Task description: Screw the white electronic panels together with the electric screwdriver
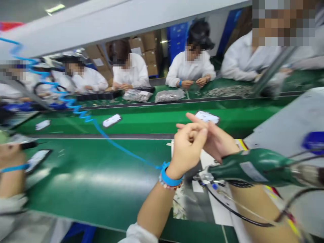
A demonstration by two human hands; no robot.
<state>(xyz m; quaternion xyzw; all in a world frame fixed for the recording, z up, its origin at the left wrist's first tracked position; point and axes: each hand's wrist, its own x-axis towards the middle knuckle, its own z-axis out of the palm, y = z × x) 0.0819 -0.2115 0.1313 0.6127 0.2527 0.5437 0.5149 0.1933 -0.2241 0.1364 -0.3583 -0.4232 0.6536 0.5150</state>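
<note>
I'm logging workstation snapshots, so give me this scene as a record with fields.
Left hand: fingers curled, in front of right hand
Right hand: partly hidden
Held item: none clearly visible
Blue strap: on left wrist, joined to blue cord
Green tool: in front of right forearm
Beyond hands: white-faced items on a green strip
Opposite side: people in white coats

left grip [189, 145] touches right grip [219, 140]
</note>
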